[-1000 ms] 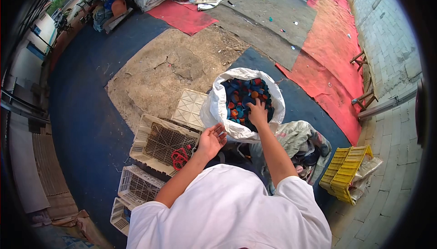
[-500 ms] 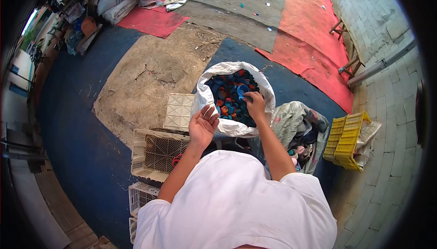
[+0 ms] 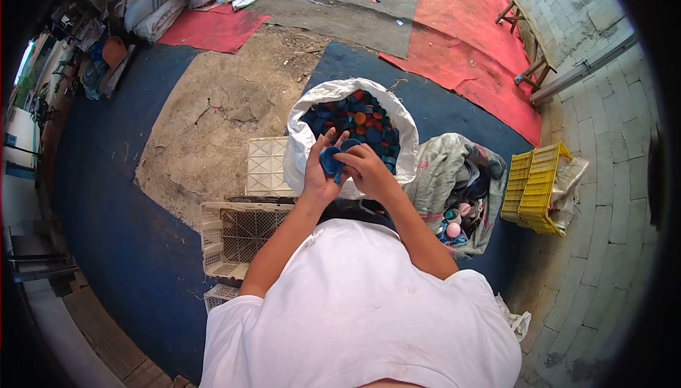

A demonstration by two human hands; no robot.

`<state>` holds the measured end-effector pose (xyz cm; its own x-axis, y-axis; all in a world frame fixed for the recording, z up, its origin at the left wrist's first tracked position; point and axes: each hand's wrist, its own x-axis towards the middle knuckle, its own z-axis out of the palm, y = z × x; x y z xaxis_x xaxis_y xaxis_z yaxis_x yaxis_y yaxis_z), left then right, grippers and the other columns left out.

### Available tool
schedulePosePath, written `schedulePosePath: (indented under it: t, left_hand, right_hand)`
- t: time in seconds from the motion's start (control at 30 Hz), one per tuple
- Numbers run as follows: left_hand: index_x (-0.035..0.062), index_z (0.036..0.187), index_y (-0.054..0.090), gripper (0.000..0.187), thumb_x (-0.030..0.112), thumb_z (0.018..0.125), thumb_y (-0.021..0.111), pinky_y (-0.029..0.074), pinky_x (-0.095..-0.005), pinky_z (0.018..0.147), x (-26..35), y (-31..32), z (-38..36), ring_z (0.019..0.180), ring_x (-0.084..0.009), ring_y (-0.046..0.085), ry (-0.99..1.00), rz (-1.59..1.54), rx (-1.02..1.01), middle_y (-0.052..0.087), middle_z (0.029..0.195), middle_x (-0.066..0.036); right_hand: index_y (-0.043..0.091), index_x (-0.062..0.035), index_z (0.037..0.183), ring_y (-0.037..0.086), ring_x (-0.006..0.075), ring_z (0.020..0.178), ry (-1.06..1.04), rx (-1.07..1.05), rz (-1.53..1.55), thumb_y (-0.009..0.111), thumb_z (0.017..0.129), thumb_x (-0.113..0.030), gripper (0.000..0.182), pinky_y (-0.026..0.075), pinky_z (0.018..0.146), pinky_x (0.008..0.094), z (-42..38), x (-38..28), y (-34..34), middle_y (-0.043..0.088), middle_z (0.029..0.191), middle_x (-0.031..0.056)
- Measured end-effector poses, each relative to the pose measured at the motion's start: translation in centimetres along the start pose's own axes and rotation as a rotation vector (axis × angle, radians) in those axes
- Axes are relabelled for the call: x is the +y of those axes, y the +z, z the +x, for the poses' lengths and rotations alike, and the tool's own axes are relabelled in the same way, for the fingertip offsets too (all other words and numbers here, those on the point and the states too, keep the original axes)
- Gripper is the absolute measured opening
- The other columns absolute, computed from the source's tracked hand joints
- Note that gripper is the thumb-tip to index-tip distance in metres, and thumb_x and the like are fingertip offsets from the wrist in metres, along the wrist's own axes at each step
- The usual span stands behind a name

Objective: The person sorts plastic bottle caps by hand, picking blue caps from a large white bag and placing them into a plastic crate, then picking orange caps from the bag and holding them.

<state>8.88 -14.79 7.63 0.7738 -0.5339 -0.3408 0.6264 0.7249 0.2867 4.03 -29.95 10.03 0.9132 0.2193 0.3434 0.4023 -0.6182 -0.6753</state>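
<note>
Both hands are together over the near rim of a white woven sack (image 3: 299,164) filled with blue, orange, red and green plastic caps (image 3: 376,122). In my left hand (image 3: 319,179) sits a round blue cap (image 3: 329,160), held against the palm side with the thumb and fingers around it. My right hand (image 3: 367,169) comes in from the right, its fingertips pinched at that cap's edge. Just above the right fingers shows a second blue cap (image 3: 349,145), partly hidden by them.
Right of the sack stands a greyish sack (image 3: 434,175) with mixed items, then yellow crates (image 3: 528,186) by the block wall. Pale plastic crates (image 3: 213,239) lie to the left. Stuffed sacks (image 3: 152,5) are piled far left; wooden stools (image 3: 537,72) stand along the wall.
My right hand has come back from the caps toward my left, bringing blue caps. My left hand, bare and open before, now holds a blue cap. The view has shifted slightly.
</note>
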Motion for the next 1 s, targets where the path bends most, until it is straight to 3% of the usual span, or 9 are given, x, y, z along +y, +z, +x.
schedulePosePath:
  t: [0.13,0.2,0.33,0.57,0.7,0.8,0.87,0.93,1.0]
  left_hand:
    - [0.0228,0.128,0.061,0.041,0.046,0.095,0.066,0.051,-0.0548,0.100,0.0,0.1,-1.4,0.117,-0.0261,0.063,-0.042,-0.156,0.143,0.062,0.135,-0.005]
    - [0.0161,0.131,0.061,0.045,0.042,0.095,0.064,0.042,-0.0592,0.109,0.1,-0.6,-1.4,0.116,-0.0310,0.060,-0.034,-0.199,0.158,0.062,0.137,-0.010]
    - [0.0122,0.137,0.055,0.053,0.046,0.097,0.058,0.037,-0.0629,0.113,0.3,0.3,-1.8,0.123,-0.0346,0.055,0.000,-0.228,0.146,0.058,0.139,-0.013]
    - [0.0205,0.149,0.047,0.065,0.062,0.099,0.040,0.033,-0.0624,0.117,0.6,0.1,-3.5,0.139,-0.0445,0.044,0.046,-0.183,-0.194,0.047,0.150,-0.013]
    - [0.0220,0.151,0.047,0.063,0.057,0.099,0.044,0.030,-0.0622,0.119,0.6,-1.5,-4.5,0.144,-0.0439,0.038,0.072,-0.217,-0.213,0.043,0.154,-0.013]
    - [0.0222,0.151,0.048,0.062,0.053,0.097,0.049,0.027,-0.0625,0.121,1.2,-2.5,-5.1,0.146,-0.0422,0.036,0.038,-0.338,-0.158,0.039,0.159,-0.014]
    - [0.0213,0.152,0.048,0.063,0.048,0.095,0.056,0.027,-0.0633,0.121,1.3,-2.8,-5.6,0.149,-0.0415,0.033,0.022,-0.390,-0.197,0.038,0.160,-0.015]
    - [0.0206,0.152,0.048,0.063,0.046,0.095,0.057,0.027,-0.0634,0.121,1.5,-2.5,-5.9,0.150,-0.0418,0.032,0.031,-0.393,-0.210,0.039,0.159,-0.015]
    - [0.0201,0.152,0.047,0.064,0.045,0.095,0.059,0.027,-0.0639,0.121,1.4,-2.6,-6.1,0.151,-0.0421,0.030,0.033,-0.414,-0.197,0.040,0.159,-0.015]
  right_hand:
    - [0.065,-0.0051,0.128,0.062,0.0310,0.098,0.102,0.102,0.083,0.071,0.079,0.009,0.051,0.052,0.086,0.0404,-0.4,-1.0,-1.0,0.066,0.104,0.0131]
    - [0.064,-0.0057,0.130,0.063,0.0288,0.094,0.214,0.179,0.157,0.073,0.082,0.008,0.051,0.053,0.084,0.0393,-0.3,-1.8,-1.9,0.066,0.101,0.0128]
    - [0.063,-0.0047,0.131,0.064,0.0272,0.092,0.057,0.262,0.177,0.071,0.081,0.009,0.052,0.055,0.079,0.0375,0.9,-4.3,-3.1,0.068,0.099,0.0110]
    - [0.067,-0.0098,0.127,0.062,0.0259,0.107,-0.169,-0.152,-0.032,0.074,0.083,-0.008,0.044,0.046,0.092,0.0419,0.7,-6.4,0.7,0.068,0.105,0.0075]
    - [0.070,-0.0105,0.123,0.063,0.0270,0.114,-0.248,-0.052,0.081,0.074,0.083,-0.006,0.040,0.048,0.099,0.0437,0.6,-6.9,0.4,0.069,0.114,0.0080]
    - [0.071,-0.0087,0.117,0.064,0.0257,0.108,-0.227,0.108,0.154,0.074,0.085,-0.009,0.032,0.049,0.092,0.0416,1.2,-4.8,-1.6,0.070,0.109,0.0098]
    - [0.071,-0.0046,0.110,0.066,0.0301,0.103,0.046,0.217,0.201,0.074,0.084,-0.008,0.026,0.052,0.089,0.0410,1.0,-1.3,-2.0,0.070,0.106,0.0128]
    - [0.070,-0.0019,0.108,0.067,0.0352,0.103,0.505,0.223,0.274,0.073,0.081,-0.008,0.028,0.054,0.089,0.0435,0.3,4.2,-1.6,0.071,0.106,0.0157]
    - [0.071,-0.0012,0.106,0.067,0.0360,0.105,0.542,-0.156,-0.176,0.071,0.080,-0.008,0.027,0.054,0.090,0.0451,-2.2,9.0,-2.1,0.070,0.108,0.0176]
